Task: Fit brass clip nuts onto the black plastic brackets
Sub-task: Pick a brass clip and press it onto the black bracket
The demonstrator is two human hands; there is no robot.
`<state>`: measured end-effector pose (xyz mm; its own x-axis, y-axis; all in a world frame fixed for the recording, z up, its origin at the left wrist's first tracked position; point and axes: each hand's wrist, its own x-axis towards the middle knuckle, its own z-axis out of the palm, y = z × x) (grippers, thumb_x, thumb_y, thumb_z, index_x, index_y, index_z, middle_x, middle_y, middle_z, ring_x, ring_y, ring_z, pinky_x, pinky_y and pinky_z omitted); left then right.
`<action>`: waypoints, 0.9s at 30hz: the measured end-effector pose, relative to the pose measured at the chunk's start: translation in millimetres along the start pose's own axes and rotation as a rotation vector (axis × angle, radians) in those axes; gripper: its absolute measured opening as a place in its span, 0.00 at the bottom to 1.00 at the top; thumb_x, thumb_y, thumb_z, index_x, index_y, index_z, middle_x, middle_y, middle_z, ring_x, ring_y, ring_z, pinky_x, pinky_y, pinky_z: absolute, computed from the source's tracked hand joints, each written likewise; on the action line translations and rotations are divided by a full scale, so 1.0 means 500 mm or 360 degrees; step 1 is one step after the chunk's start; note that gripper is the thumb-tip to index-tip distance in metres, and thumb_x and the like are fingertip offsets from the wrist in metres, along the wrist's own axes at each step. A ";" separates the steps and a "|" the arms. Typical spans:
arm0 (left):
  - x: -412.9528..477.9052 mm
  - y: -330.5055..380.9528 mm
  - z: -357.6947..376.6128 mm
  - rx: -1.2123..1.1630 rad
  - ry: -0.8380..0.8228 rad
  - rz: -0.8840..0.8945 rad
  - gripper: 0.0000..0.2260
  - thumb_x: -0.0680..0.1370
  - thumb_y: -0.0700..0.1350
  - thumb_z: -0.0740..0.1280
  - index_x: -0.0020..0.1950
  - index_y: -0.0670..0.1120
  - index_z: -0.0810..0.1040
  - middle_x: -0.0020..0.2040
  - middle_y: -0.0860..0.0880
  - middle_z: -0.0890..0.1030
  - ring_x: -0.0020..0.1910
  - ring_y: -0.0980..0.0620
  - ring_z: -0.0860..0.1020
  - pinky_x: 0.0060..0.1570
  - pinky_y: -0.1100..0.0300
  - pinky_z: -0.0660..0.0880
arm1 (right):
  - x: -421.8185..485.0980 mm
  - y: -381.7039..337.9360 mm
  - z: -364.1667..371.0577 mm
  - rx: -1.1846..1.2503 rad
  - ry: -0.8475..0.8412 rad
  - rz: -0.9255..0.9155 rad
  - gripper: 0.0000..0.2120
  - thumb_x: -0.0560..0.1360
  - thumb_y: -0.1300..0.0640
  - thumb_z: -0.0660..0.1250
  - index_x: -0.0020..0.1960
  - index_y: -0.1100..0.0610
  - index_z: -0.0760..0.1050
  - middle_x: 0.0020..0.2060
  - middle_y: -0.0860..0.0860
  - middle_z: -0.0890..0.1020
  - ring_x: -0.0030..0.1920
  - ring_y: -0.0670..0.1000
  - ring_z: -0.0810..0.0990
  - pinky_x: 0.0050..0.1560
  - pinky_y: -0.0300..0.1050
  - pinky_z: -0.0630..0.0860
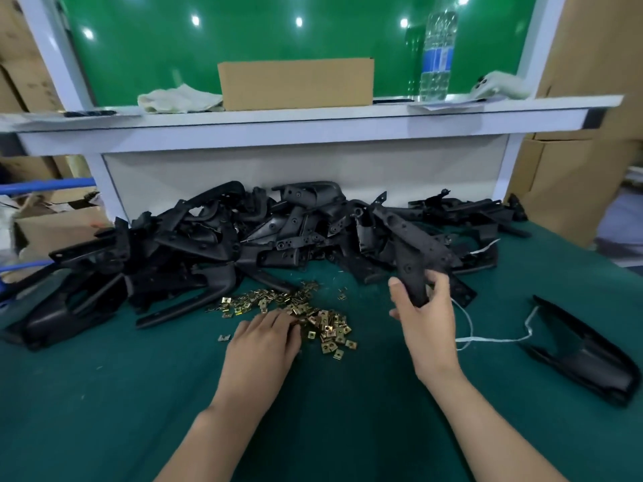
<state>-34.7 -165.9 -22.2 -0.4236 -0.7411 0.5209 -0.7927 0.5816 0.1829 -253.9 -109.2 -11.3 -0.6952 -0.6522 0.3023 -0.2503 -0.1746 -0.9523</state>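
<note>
Right of centre: black bracket [414, 262] gripped at lower end by right hand [426, 309], upper end over bracket pile [208, 238]. On green surface [348, 412], left hand [262, 340] lies palm-down on brass clip nuts [323, 325] — fingertips hidden, cannot tell if pinching any.

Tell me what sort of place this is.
Probably a factory assembly bench: a heap of black plastic brackets, loose brass clip nuts on the green-covered table, and stacked cardboard cartons alongside.
</note>
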 end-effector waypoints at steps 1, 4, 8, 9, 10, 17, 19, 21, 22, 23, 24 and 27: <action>-0.004 -0.004 0.000 -0.0002 0.0032 -0.0012 0.03 0.79 0.44 0.70 0.48 0.47 0.82 0.43 0.53 0.82 0.43 0.49 0.81 0.48 0.53 0.77 | -0.013 -0.003 -0.010 0.0054 -0.0046 0.0021 0.09 0.77 0.46 0.72 0.48 0.38 0.70 0.38 0.44 0.83 0.34 0.44 0.83 0.43 0.48 0.79; -0.018 -0.011 -0.002 -0.0017 0.0057 -0.0086 0.07 0.79 0.44 0.70 0.55 0.46 0.84 0.51 0.51 0.84 0.50 0.47 0.82 0.53 0.49 0.76 | -0.055 -0.015 -0.040 0.0167 -0.0190 0.0076 0.05 0.76 0.48 0.73 0.45 0.42 0.77 0.32 0.47 0.81 0.31 0.45 0.79 0.38 0.43 0.79; -0.041 -0.007 -0.020 -0.0127 0.0105 -0.0173 0.14 0.81 0.45 0.65 0.66 0.45 0.80 0.61 0.50 0.82 0.58 0.46 0.79 0.58 0.50 0.74 | -0.095 -0.032 -0.069 0.0140 -0.0343 0.0121 0.09 0.78 0.49 0.71 0.39 0.43 0.76 0.27 0.49 0.74 0.26 0.48 0.72 0.29 0.37 0.72; -0.048 -0.003 -0.026 -0.0234 0.0122 -0.0205 0.15 0.82 0.46 0.64 0.68 0.45 0.79 0.63 0.51 0.81 0.59 0.48 0.78 0.59 0.52 0.73 | -0.101 -0.035 -0.071 0.0110 -0.0394 0.0124 0.09 0.78 0.49 0.70 0.39 0.44 0.76 0.27 0.49 0.73 0.26 0.48 0.70 0.28 0.39 0.71; -0.056 0.001 -0.032 -0.0397 0.0148 -0.0263 0.16 0.83 0.48 0.62 0.69 0.47 0.78 0.64 0.53 0.79 0.60 0.51 0.77 0.60 0.55 0.73 | -0.105 -0.036 -0.072 0.0075 -0.0443 0.0122 0.09 0.78 0.48 0.70 0.39 0.44 0.76 0.27 0.49 0.73 0.26 0.48 0.69 0.29 0.41 0.70; -0.079 0.068 -0.063 -0.1655 0.0137 -0.0750 0.08 0.79 0.49 0.68 0.55 0.60 0.84 0.49 0.60 0.85 0.46 0.61 0.82 0.48 0.70 0.76 | -0.114 -0.024 -0.064 -0.0481 -0.0617 -0.0018 0.16 0.72 0.30 0.57 0.50 0.36 0.75 0.37 0.44 0.83 0.34 0.44 0.77 0.43 0.47 0.77; -0.075 0.072 -0.062 -0.1709 0.0156 -0.0770 0.07 0.80 0.48 0.67 0.52 0.58 0.84 0.48 0.58 0.85 0.45 0.59 0.82 0.47 0.64 0.78 | -0.116 -0.026 -0.066 -0.0553 -0.0594 -0.0050 0.23 0.73 0.30 0.50 0.60 0.35 0.74 0.44 0.37 0.84 0.41 0.39 0.80 0.47 0.46 0.77; -0.072 0.069 -0.058 -0.1767 0.0172 -0.0799 0.09 0.83 0.47 0.63 0.50 0.54 0.84 0.46 0.55 0.85 0.44 0.56 0.82 0.44 0.60 0.79 | -0.116 -0.031 -0.066 -0.0542 -0.0572 -0.0119 0.20 0.74 0.34 0.46 0.53 0.38 0.74 0.42 0.37 0.83 0.39 0.41 0.81 0.42 0.48 0.76; -0.071 0.066 -0.056 -0.1816 0.0179 -0.0831 0.11 0.84 0.47 0.61 0.49 0.51 0.83 0.45 0.53 0.84 0.43 0.54 0.81 0.42 0.60 0.79 | -0.115 -0.034 -0.065 -0.0487 -0.0561 -0.0136 0.18 0.75 0.37 0.47 0.50 0.40 0.72 0.42 0.41 0.84 0.38 0.45 0.81 0.41 0.52 0.77; -0.070 0.064 -0.056 -0.1864 0.0182 -0.0865 0.12 0.84 0.47 0.60 0.48 0.48 0.82 0.45 0.51 0.84 0.41 0.52 0.81 0.40 0.59 0.79 | -0.112 -0.039 -0.063 -0.0395 -0.0549 -0.0122 0.15 0.76 0.40 0.48 0.49 0.42 0.72 0.42 0.45 0.84 0.38 0.50 0.81 0.42 0.55 0.78; -0.069 0.063 -0.056 -0.1901 0.0179 -0.0893 0.13 0.85 0.47 0.59 0.48 0.47 0.81 0.44 0.50 0.83 0.40 0.50 0.81 0.39 0.59 0.79 | -0.111 -0.043 -0.062 -0.0262 -0.0536 -0.0084 0.12 0.77 0.44 0.50 0.49 0.41 0.73 0.42 0.48 0.84 0.38 0.53 0.82 0.42 0.55 0.78; -0.065 0.059 -0.057 -0.1957 0.0135 -0.0918 0.12 0.84 0.47 0.61 0.50 0.47 0.84 0.45 0.48 0.85 0.38 0.51 0.81 0.37 0.59 0.80 | -0.100 -0.056 -0.065 0.0163 -0.0510 0.0133 0.17 0.80 0.58 0.54 0.53 0.39 0.76 0.39 0.52 0.84 0.36 0.52 0.82 0.39 0.45 0.79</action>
<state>-31.8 -115.1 -9.9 -0.1042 -0.9817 0.1593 0.0721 0.1523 0.9857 -234.2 -47.7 1.6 -0.4596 -0.8629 0.2101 -0.1215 -0.1733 -0.9774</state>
